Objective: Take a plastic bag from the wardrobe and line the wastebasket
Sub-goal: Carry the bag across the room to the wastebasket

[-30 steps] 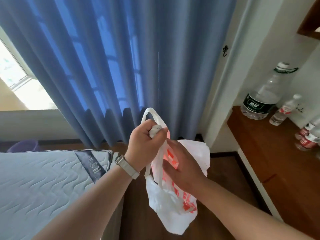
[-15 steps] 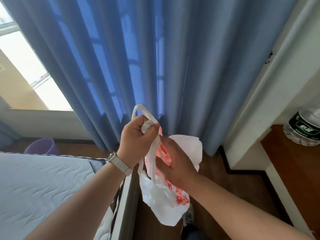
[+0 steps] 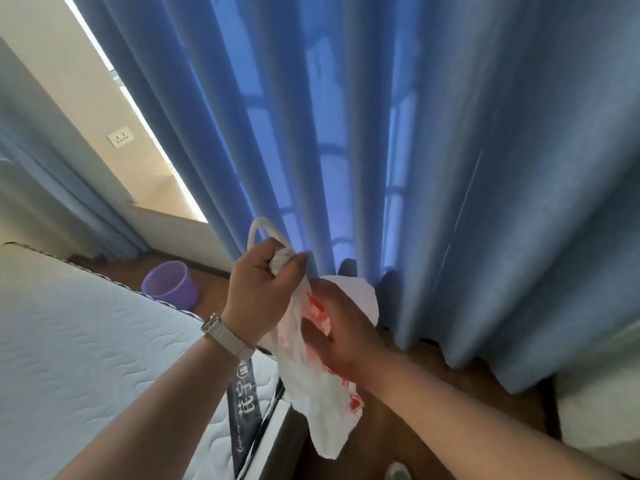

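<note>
A white plastic bag (image 3: 322,407) with red print hangs crumpled between both hands in front of the blue curtain. My left hand (image 3: 259,292), a watch on its wrist, is closed around the bunched top of the bag, and one handle loop sticks up above the fist. My right hand (image 3: 341,332) grips the bag's middle from the right side. A purple wastebasket (image 3: 171,284) stands on the wooden floor to the left, beyond the mattress corner, well apart from the bag.
A white quilted mattress (image 3: 86,368) fills the lower left, its corner under my left forearm. Blue curtains (image 3: 415,150) hang ahead down to the wooden floor (image 3: 408,441). A wall socket (image 3: 120,137) sits at the left. White furniture (image 3: 602,420) is at the right edge.
The view has swung left: the table with bottles has left the frame and the purple wastebasket shows in full. Both hands keep the same hold on the bag.
</note>
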Action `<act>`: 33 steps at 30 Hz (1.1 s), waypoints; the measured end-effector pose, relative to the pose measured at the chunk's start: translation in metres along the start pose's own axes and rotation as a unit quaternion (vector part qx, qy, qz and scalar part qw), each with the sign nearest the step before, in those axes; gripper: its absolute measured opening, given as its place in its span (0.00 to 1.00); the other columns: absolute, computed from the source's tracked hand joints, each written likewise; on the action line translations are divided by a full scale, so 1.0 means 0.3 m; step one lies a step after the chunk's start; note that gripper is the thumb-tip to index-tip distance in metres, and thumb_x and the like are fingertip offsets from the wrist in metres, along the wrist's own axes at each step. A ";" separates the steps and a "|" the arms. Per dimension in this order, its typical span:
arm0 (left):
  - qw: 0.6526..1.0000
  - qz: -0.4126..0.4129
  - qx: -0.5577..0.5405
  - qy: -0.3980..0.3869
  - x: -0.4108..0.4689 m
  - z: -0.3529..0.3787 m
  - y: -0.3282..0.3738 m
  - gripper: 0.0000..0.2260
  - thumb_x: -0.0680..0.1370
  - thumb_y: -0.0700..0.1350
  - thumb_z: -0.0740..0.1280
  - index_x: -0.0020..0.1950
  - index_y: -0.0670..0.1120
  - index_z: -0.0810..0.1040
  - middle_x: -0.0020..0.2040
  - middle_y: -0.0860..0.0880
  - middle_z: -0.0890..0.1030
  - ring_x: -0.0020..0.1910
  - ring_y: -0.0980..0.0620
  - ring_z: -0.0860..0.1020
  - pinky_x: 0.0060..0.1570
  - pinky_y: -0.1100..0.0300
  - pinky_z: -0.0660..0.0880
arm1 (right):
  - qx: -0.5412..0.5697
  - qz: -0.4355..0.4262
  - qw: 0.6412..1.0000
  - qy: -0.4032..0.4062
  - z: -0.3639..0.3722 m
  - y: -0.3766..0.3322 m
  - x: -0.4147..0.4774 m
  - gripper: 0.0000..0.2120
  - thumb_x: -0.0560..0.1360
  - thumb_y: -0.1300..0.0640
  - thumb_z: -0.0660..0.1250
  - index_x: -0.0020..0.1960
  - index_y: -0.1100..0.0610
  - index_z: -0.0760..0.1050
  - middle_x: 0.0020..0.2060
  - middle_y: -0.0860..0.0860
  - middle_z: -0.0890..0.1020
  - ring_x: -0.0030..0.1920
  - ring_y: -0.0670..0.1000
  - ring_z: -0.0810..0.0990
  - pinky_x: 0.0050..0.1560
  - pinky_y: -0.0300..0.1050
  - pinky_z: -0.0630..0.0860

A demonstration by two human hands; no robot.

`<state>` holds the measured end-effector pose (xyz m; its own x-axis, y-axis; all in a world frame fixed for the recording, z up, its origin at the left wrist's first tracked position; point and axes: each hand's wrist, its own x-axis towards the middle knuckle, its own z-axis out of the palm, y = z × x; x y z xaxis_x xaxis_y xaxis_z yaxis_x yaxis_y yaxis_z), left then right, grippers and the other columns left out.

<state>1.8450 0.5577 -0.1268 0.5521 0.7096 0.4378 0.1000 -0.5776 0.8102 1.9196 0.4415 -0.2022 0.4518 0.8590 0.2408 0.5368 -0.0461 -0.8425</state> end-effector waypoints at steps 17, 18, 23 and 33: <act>0.990 -0.058 0.023 0.126 0.496 -0.046 -0.383 0.22 0.68 0.54 0.67 0.33 0.34 0.69 0.29 0.37 0.69 0.28 0.57 0.63 0.28 0.63 0.63 | -0.041 -0.031 0.988 -0.143 0.120 0.156 0.668 0.22 0.80 0.38 0.59 0.72 0.37 0.58 0.67 0.38 0.71 0.65 0.39 0.71 0.65 0.40 0.70; 0.989 -0.062 0.017 0.134 0.535 -0.057 -0.417 0.22 0.69 0.54 0.66 0.33 0.34 0.69 0.29 0.37 0.70 0.28 0.57 0.64 0.29 0.63 0.63 | -0.053 -0.031 0.987 -0.150 0.134 0.161 0.722 0.22 0.80 0.39 0.59 0.72 0.37 0.58 0.67 0.37 0.71 0.66 0.40 0.71 0.64 0.40 0.71; 0.984 -0.062 0.000 0.169 0.706 -0.125 -0.557 0.19 0.70 0.52 0.66 0.33 0.36 0.69 0.28 0.40 0.70 0.28 0.57 0.65 0.28 0.65 0.64 | -0.089 -0.051 0.978 -0.184 0.235 0.161 0.975 0.23 0.80 0.40 0.61 0.72 0.38 0.58 0.67 0.39 0.71 0.66 0.43 0.72 0.66 0.44 0.72; 0.960 -0.094 0.017 0.263 0.890 -0.315 -0.751 0.17 0.72 0.53 0.67 0.34 0.38 0.73 0.29 0.44 0.74 0.29 0.49 0.72 0.31 0.56 0.75 | -0.067 -0.107 0.957 -0.262 0.465 0.142 1.323 0.24 0.78 0.38 0.62 0.70 0.35 0.57 0.68 0.37 0.70 0.66 0.44 0.72 0.65 0.43 0.70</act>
<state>1.8916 0.9154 -0.1555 0.0289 0.9034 0.4278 0.1895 -0.4252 0.8850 2.0224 0.8517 -0.2098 -0.0791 0.9921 0.0978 0.6788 0.1254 -0.7235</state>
